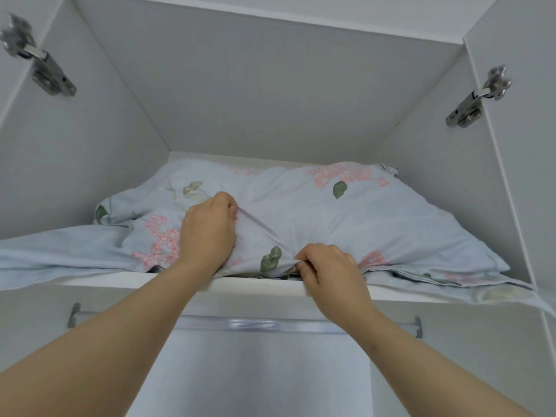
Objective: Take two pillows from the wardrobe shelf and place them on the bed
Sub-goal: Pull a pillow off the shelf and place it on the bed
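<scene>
Head view, looking up into an open wardrobe. Floral pillow [301, 218] lying on the shelf [255, 285], long axis running side to side along the shelf's front edge, front seam at or just over that edge. Left hand [207, 233] resting on top of the pillow, left of its middle, fingers curled and bunching the pale blue case into a gathered fold. Right hand [328, 269] lower and nearer the shelf edge, fingertips pinching the case at the pillow's front seam. Pillow extending mostly behind and to the right of both hands, so a pull toward the body likely to drag it broadside off the shelf. Second layer of matching floral fabric [445, 279] under the pillow, spilling over the shelf edge at both ends; whether a second pillow, not clear. Door hinges [478, 97] to either side above the pillow, hanging rail [249, 324] below the shelf.
</scene>
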{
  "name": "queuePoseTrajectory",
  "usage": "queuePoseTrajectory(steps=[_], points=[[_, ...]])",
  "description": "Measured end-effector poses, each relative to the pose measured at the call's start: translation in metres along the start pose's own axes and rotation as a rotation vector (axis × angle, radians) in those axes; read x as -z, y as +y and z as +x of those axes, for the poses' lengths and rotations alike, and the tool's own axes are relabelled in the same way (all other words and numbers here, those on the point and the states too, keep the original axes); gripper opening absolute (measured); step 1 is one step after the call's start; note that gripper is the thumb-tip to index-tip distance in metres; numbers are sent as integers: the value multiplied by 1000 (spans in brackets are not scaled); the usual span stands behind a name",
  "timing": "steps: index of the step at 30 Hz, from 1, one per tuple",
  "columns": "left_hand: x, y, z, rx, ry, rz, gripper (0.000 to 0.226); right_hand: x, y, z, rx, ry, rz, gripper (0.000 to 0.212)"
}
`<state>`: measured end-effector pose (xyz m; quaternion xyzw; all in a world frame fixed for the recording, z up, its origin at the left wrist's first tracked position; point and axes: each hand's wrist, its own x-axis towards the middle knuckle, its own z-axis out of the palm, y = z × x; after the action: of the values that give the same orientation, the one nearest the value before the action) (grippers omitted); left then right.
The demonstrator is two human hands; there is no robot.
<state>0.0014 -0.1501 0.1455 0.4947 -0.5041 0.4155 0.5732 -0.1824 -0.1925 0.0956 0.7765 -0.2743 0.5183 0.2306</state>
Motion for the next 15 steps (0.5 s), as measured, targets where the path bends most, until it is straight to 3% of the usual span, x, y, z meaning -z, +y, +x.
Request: queuePoseTrajectory(steps=[2,4,7,11,15], points=[[9,3,-6,18,10,-92,18,7,-5,1,-38,-19,89,13],[20,6,-13,12,7,-133,17,14,-12,5,-36,137,127,24],[37,11,-18,-53,15,-138,16,35,-24,20,-39,309,-89,54],[58,13,-12,-305,10,-66,25,60,-28,55,-35,124,-283,89],[61,5,-10,-471,38,154,20,65,-18,67,-18,-8,-389,82]])
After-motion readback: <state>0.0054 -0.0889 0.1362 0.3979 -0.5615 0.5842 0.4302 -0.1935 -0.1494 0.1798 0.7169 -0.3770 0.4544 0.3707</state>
